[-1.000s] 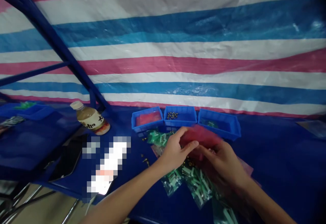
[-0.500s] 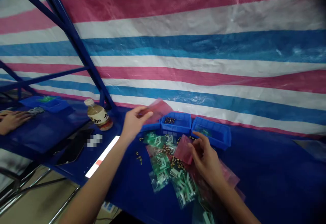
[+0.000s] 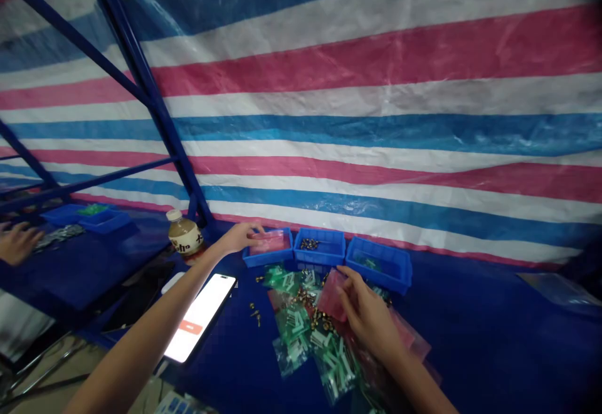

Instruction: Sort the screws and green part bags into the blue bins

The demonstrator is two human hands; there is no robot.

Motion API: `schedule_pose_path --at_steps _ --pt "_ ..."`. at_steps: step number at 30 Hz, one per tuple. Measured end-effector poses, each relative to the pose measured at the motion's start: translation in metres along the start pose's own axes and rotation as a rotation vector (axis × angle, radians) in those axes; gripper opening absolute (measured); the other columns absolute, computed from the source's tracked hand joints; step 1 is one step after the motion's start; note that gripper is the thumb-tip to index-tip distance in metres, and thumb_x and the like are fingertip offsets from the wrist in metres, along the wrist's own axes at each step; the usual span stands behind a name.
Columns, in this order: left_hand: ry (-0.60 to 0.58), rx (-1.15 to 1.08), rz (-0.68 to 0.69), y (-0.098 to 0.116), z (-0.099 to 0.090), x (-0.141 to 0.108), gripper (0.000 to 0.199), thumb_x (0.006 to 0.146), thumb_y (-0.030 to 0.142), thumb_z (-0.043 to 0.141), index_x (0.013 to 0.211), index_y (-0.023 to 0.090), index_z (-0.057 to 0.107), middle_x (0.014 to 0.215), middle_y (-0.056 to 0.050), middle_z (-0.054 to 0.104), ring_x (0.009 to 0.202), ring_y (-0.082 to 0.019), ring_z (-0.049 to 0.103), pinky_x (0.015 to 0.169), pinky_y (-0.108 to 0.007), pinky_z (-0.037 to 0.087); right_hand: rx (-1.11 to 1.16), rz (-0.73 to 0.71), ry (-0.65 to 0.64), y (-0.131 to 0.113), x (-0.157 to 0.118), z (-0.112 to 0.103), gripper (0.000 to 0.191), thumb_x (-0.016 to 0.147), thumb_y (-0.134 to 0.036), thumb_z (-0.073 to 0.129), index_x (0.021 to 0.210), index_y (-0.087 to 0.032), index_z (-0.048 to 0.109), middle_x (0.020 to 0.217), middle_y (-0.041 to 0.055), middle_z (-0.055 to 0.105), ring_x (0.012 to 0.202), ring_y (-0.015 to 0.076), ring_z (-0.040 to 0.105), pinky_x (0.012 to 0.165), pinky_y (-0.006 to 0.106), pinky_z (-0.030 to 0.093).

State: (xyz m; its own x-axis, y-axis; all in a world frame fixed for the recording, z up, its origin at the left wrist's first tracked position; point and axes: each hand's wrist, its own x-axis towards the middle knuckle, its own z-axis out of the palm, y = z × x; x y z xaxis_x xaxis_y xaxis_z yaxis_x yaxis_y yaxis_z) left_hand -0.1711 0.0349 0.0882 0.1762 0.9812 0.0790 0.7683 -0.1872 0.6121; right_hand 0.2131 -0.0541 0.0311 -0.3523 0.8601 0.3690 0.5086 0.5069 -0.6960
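Note:
My left hand (image 3: 245, 236) reaches over the left end of a blue bin (image 3: 251, 262), its fingers closed at the edge of a pink plastic bag (image 3: 273, 242) that lies in the bin. My right hand (image 3: 364, 304) pinches another, smaller-looking pink plastic bag (image 3: 330, 293) between thumb and fingers, above the pile on the table. Under and beside it lie clear green-tinted bags (image 3: 295, 321) of white pieces, loose brass-coloured fittings (image 3: 322, 321) and more pink bags (image 3: 409, 332), partly hidden by my right forearm.
A middle blue bin (image 3: 324, 254) holds small metal parts; a right blue bin (image 3: 395, 270) holds some greenish bits. A lit phone (image 3: 202, 317) and a drink bottle (image 3: 184, 235) stand left. Another person's hand (image 3: 19, 243) is at the far left, near other blue bins (image 3: 110, 222).
My left hand has carried its pink bag down into the left bin. My right hand keeps hold of its pink bag in about the same place. The view has tilted upward.

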Motion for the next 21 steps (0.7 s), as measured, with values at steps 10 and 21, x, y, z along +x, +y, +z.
schedule_pose_path --at_steps 10,21 --pt "-0.084 0.450 0.059 0.018 -0.011 0.003 0.056 0.072 0.012 0.067 0.126 0.024 0.060 0.102 -0.005 0.072 0.087 -0.022 0.065 0.072 -0.026 0.042 -0.011 -0.018 0.014 0.004 0.003 -0.004 0.042 0.101 -0.031 0.032 0.141 -0.024 0.040 0.111 0.0096 0.067 0.091 0.0221 0.068 0.079 0.033 0.051" --pt "-0.118 0.819 -0.004 0.048 0.005 -0.011 0.034 0.085 0.011 0.049 0.102 0.025 0.075 0.102 -0.008 0.073 0.094 -0.022 0.066 0.079 -0.027 0.047 -0.097 0.059 0.096 0.002 0.003 -0.007 0.041 0.101 -0.031 0.032 0.141 -0.023 0.038 0.101 0.0055 0.071 0.082 0.0223 0.070 0.068 0.030 0.048"
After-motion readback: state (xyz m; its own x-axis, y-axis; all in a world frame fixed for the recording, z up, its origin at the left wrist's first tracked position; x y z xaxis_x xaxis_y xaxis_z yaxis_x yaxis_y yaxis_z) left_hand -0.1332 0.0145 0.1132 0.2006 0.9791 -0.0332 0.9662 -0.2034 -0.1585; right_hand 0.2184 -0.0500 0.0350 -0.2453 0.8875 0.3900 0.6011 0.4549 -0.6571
